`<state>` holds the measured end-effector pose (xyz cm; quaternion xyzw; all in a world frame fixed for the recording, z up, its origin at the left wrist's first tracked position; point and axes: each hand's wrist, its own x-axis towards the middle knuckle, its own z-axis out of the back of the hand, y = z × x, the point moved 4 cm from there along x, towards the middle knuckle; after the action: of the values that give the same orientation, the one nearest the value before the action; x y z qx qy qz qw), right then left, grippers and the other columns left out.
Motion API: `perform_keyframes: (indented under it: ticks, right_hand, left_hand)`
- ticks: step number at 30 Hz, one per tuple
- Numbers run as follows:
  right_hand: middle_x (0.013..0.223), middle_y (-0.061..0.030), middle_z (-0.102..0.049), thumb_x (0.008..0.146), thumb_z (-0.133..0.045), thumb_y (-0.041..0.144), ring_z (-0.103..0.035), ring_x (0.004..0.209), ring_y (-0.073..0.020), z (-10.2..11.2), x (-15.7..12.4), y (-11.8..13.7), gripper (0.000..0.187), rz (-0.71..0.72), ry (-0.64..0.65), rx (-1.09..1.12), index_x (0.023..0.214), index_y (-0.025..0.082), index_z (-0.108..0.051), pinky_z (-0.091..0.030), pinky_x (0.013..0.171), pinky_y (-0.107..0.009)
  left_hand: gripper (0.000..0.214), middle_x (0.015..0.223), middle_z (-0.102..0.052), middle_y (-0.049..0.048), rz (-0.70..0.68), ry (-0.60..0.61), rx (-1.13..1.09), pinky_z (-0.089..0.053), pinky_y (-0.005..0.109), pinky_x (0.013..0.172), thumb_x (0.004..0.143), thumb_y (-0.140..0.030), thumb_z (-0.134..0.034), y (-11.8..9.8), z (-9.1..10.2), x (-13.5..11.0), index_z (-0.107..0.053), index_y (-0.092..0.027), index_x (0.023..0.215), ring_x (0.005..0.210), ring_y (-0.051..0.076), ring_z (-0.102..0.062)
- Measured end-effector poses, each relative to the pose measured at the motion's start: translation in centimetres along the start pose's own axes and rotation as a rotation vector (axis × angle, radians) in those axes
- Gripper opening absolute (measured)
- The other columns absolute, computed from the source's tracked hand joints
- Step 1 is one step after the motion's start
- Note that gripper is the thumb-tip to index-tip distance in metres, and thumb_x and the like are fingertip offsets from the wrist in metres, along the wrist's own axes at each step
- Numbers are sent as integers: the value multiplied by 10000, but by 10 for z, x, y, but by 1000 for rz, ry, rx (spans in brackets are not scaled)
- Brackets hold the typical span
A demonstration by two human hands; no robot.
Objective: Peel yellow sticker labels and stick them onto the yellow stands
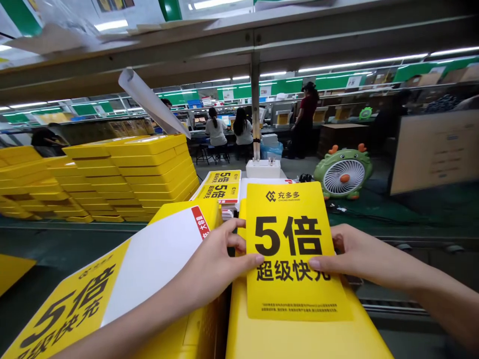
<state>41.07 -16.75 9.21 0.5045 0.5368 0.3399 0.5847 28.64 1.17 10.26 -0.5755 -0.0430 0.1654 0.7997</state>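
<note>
Both hands hold one item: your left hand pinches the left edge of the yellow card, thumb on its printed face, and your right hand grips the right edge the same way, thumb on the lowest row of black characters. Hands are apart, one clamped on each side.

Yellow card: portrait, black print with a large "5", held flat and facing you, low in the centre of view. It lies over a yellow box, lower edge against the box top.

Open yellow box: just left of the card, under your left forearm, tilted, with a white panel and the same black print.

Stack of printed cards: behind the card, on the surface, same design.

Stacked yellow lids: far left, several tall piles side by side.

White box: small, at the foot of a metal post.

Green desk fan: right of the card, well apart, on the green surface, shaped like a creature with orange horns.

Other people: in the background, two seated with backs turned, one standing.
</note>
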Motion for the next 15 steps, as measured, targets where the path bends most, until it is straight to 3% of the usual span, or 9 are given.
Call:
perform_keyframes:
  ticks: [4, 7, 12, 15]
  right_hand:
    - [1041, -5, -689, 811, -681, 293, -673, 837, -111, 3, 3, -1, 301, -13, -12, -28, 1109, 282, -634, -509, 551, -52]
    - [1019, -17, -695, 813, -678, 286, -671, 838, -114, 2, 3, 1, 257, -4, -32, -20, 1064, 239, -653, -521, 592, -64]
    - [926, -26, -714, 823, -658, 235, -661, 659, -69, -4, 2, 6, 137, -33, -89, -27, 948, 181, -673, -532, 609, -75]
    - [963, -33, -707, 820, -661, 254, -675, 727, -107, -3, 2, 5, 163, -19, -101, -31, 967, 185, -666, -563, 689, -136]
  left_hand:
    - [646, 949, -648, 90, 1, 17, 7, -487, 423, 842, 731, -362, -697, 4, -1, 3, -423, -149, 1276, 920, 273, -612]
    - [634, 946, -649, 86, 9, 14, 16, -488, 424, 841, 729, -378, -703, 6, 0, 5, -432, -153, 1257, 910, 270, -616]
    - [634, 938, -654, 83, 12, 0, 11, -491, 428, 842, 734, -385, -696, 6, 0, 4, -427, -153, 1259, 914, 270, -619]
    - [604, 927, -657, 77, 17, 16, -18, -503, 419, 820, 743, -377, -686, 6, -1, 4, -434, -159, 1247, 899, 267, -626]
